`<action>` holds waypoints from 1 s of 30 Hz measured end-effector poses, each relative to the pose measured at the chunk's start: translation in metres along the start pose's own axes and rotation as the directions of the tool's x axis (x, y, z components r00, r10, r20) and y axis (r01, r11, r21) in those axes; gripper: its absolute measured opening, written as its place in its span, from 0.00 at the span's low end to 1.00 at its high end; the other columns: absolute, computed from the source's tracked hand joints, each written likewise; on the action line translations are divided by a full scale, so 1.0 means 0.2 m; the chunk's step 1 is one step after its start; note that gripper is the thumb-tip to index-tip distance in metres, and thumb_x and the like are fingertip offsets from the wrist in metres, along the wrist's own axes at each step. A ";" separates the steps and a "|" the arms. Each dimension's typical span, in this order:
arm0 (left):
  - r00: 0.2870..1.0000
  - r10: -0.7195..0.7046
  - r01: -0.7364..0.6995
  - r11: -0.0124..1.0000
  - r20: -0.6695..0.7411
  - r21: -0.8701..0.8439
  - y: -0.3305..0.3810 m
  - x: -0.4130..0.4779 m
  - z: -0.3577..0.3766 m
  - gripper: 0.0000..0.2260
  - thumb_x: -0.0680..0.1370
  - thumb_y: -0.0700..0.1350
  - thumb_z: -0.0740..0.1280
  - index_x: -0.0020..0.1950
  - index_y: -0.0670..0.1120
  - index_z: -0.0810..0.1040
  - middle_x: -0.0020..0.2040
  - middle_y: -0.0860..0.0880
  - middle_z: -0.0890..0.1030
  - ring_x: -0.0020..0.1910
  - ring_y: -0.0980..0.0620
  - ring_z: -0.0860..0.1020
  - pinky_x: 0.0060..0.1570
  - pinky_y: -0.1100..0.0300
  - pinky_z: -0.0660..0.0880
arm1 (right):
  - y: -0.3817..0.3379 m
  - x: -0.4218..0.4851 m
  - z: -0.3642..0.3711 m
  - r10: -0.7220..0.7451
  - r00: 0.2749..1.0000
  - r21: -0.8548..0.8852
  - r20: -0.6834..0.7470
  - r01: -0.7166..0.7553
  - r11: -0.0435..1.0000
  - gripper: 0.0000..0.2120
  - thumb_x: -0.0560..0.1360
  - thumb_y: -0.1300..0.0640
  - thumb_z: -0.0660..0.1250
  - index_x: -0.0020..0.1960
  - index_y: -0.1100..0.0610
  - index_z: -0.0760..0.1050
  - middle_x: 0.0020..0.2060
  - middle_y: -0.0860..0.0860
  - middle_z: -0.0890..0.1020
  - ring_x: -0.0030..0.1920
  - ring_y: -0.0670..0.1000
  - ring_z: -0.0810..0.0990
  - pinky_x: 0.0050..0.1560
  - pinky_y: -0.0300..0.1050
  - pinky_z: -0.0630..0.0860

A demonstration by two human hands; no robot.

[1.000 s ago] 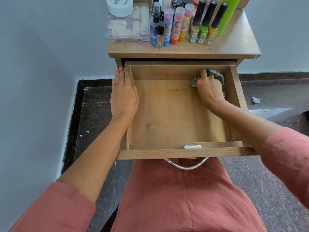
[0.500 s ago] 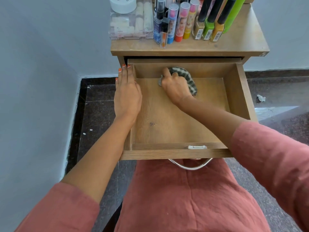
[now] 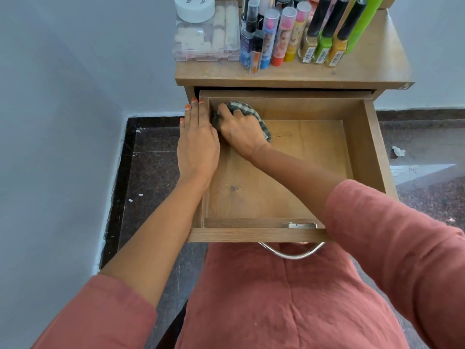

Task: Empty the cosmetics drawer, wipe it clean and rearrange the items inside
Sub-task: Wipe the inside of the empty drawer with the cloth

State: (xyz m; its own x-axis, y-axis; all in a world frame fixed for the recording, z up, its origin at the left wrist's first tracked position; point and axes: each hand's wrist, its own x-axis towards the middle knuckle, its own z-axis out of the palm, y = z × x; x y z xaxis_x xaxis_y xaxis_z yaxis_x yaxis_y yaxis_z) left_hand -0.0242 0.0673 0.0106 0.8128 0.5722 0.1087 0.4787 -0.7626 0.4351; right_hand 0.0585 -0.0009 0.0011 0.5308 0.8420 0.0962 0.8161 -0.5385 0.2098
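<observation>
The wooden drawer (image 3: 372, 152) stands pulled out, with nothing inside but a checked grey cloth (image 3: 247, 113). My right hand (image 3: 239, 133) presses that cloth into the drawer's far left corner. My left hand (image 3: 197, 144) lies flat along the drawer's left wall, fingers together and pointing away from me. On the cabinet top (image 3: 372, 64) stand the cosmetics: a clear plastic box (image 3: 206, 39) with a white jar (image 3: 195, 7) on it, several tubes and spray bottles (image 3: 271, 39), and nail polish bottles (image 3: 324, 34).
A metal handle (image 3: 292, 253) hangs from the drawer front above my lap. A grey wall runs along the left. Dark stone floor lies on both sides, with a scrap of white paper (image 3: 398, 151) on it to the right.
My right hand has slid the cloth along the drawer's back, from the far right corner to the far left corner. My left hand has stayed on the left wall.
</observation>
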 end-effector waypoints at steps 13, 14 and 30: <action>1.000 -0.019 0.019 1.000 0.009 0.011 0.00 0.00 0.00 0.21 0.82 0.42 0.48 0.75 0.43 0.51 0.77 0.45 0.52 0.76 0.49 0.50 0.75 0.55 0.48 | 0.11 0.00 0.03 -0.107 0.844 -0.075 -0.525 0.080 0.994 0.15 0.69 0.61 0.56 0.45 0.55 0.81 0.43 0.50 0.83 0.28 0.45 0.78 0.21 0.37 0.70; 1.000 -0.022 0.022 1.000 0.010 0.008 0.00 0.00 0.00 0.21 0.82 0.42 0.48 0.75 0.43 0.51 0.77 0.45 0.52 0.76 0.49 0.50 0.75 0.55 0.48 | 0.10 0.01 0.05 -0.132 0.833 -0.095 -0.537 0.096 0.991 0.15 0.69 0.61 0.56 0.46 0.56 0.81 0.42 0.50 0.83 0.29 0.46 0.79 0.22 0.38 0.72; 1.000 -0.017 0.017 1.000 0.013 0.021 0.00 0.00 0.01 0.21 0.82 0.41 0.48 0.75 0.43 0.51 0.77 0.45 0.52 0.76 0.49 0.50 0.75 0.55 0.48 | 0.02 0.06 0.13 -0.242 0.895 -0.151 -0.375 0.199 0.968 0.05 0.66 0.58 0.67 0.36 0.53 0.82 0.43 0.46 0.83 0.30 0.45 0.79 0.25 0.39 0.71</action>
State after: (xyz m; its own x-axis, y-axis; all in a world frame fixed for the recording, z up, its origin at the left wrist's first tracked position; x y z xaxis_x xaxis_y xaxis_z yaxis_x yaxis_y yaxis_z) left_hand -0.0236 0.0668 0.0088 0.8087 0.5812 0.0902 0.4989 -0.7591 0.4182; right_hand 0.0739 0.0073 -0.0227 0.1913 0.8961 0.4004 0.8611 -0.3490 0.3696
